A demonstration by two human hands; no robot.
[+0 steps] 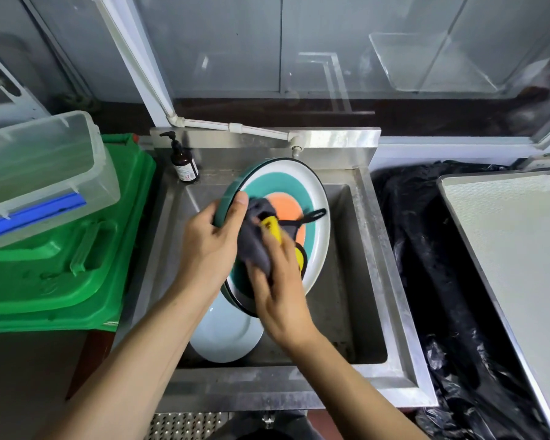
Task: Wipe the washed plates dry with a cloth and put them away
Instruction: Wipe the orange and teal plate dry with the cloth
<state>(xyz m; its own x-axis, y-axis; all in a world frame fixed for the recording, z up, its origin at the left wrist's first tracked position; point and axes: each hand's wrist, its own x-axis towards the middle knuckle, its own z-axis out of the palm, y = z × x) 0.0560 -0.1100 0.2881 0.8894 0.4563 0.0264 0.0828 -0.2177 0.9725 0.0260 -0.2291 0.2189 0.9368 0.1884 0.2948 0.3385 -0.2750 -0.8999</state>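
I observe the left hand [211, 246] gripping the rim of a patterned plate [311, 185], thumb curled over its edge, holding it tilted above the steel sink [378, 281]. The right hand [280, 290] presses a grey cloth [254, 249] against the plate's face, fingers wrapped over it. A pale plate [226, 331] lies in the basin below.

Even, soft daylight, moderately bright. Pale reflections on the glass panels [362, 42] at 12 to 2 o'clock. Dull sheen on the sink rim [391, 281]. Right hand [280, 281] motion-blurred; left hand [210, 246] sharper. Wide-angle bending at the edges, strongest at 3 and 9 o'clock.
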